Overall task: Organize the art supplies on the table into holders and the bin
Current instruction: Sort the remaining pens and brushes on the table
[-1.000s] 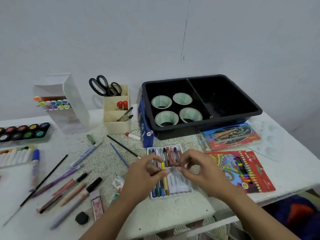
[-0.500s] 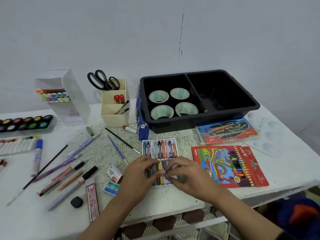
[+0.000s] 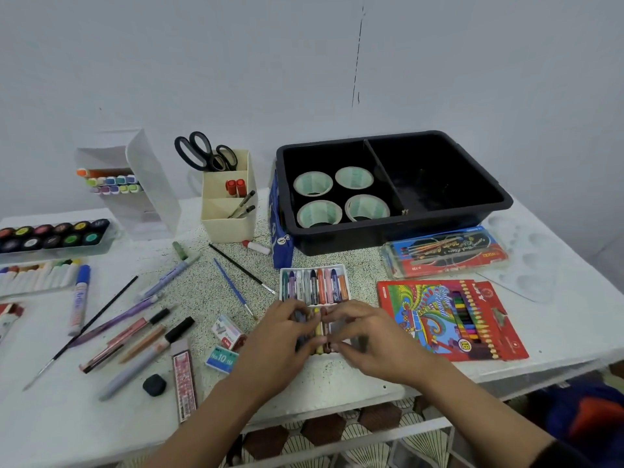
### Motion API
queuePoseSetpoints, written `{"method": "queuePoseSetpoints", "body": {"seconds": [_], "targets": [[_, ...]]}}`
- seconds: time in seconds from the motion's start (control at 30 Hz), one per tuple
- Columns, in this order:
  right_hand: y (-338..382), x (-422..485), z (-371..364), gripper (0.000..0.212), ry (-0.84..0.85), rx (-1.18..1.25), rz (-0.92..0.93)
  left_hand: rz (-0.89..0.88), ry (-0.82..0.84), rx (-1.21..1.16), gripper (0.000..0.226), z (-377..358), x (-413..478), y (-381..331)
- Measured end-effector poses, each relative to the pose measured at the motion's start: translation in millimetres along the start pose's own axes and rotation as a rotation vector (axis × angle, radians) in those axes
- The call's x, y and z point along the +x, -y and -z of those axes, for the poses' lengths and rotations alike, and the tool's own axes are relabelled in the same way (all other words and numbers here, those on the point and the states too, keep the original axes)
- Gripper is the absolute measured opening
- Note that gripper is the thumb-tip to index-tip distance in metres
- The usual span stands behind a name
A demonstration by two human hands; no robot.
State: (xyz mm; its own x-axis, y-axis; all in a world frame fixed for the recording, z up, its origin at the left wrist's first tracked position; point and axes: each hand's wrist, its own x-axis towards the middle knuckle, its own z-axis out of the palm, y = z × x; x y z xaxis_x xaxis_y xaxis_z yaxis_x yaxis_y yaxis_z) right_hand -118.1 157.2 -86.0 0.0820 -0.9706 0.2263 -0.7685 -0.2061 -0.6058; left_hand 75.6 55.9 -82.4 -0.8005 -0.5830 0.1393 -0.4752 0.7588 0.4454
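Near row of crayon tray (image 3: 314, 267): left hand (image 3: 283, 336) and right hand (image 3: 369, 344) meet; fingers bent onto crayons (image 3: 317, 327), probably seating them flat; pinching or pressing, cannot tell.

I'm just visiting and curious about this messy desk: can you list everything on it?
bin: one, black, back right, divided
tape rolls: four, pale green, bin's left compartment
holder: one, cream, left of bin
scissors: one, black, in holder
marker rack: one, clear, back left
paint pots: several, mixed, far left
crayon tray: one, white, centre front
pencil pack: one, red, right of tray
brush pack: one, blue-red, before bin
loose pens: several, mixed, centre left
left hand, right hand: over crayon tray, grip unclear
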Motion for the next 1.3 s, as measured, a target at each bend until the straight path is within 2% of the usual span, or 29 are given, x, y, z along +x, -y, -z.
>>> {"method": "queuePoseSetpoints", "body": {"seconds": [0.07,0.17,0.3,0.4,0.67,0.87,0.97,1.03,1.17,1.3], "targets": [[-0.5,0.4,-0.6,0.019,0.002,0.0,-0.009,-0.019,-0.012,0.035,0.054,-1.1,0.5,3.0],[-1.8,1.4,-0.4,0.018,0.0,0.034,-0.022,-0.042,-0.038,0.074,0.049,-2.3,0.1,9.0],[-3.4,2.5,-0.8,0.015,0.008,0.058,-0.02,-0.051,0.026,0.131,0.052,1.7,-0.4,8.3],[-2.6,5.8,0.2,0.013,0.027,0.03,-0.013,-0.027,0.049,0.105,0.047,5.5,4.8,5.4],[3.9,20.5,8.2,0.01,0.097,0.027,-0.02,-0.038,0.031,0.071,0.057,6.2,6.8,18.3],[13.2,34.7,9.7,0.013,0.086,-0.039,-0.058,-0.093,0.026,-0.06,0.043,21.3,6.4,29.5],[23.6,50.4,5.7,0.014,-0.019,-0.147,-0.022,-0.012,-0.073,-0.108,0.025,38.3,-3.0,45.5],[30.9,64.3,-0.3,0.014,-0.049,-0.133,-0.012,0.092,-0.153,-0.079,0.009,53.5,-11.4,63.6],[40.9,94.9,-19.9,0.014,-0.023,-0.073,-0.015,0.294,-0.273,-0.108,0.005,89.6,-34.5,107.6],[55.1,127.0,-41.3,0.021,-0.058,0.004,-0.019,0.386,-0.298,-0.09,0.009,123.9,-52.4,153.3]]}}
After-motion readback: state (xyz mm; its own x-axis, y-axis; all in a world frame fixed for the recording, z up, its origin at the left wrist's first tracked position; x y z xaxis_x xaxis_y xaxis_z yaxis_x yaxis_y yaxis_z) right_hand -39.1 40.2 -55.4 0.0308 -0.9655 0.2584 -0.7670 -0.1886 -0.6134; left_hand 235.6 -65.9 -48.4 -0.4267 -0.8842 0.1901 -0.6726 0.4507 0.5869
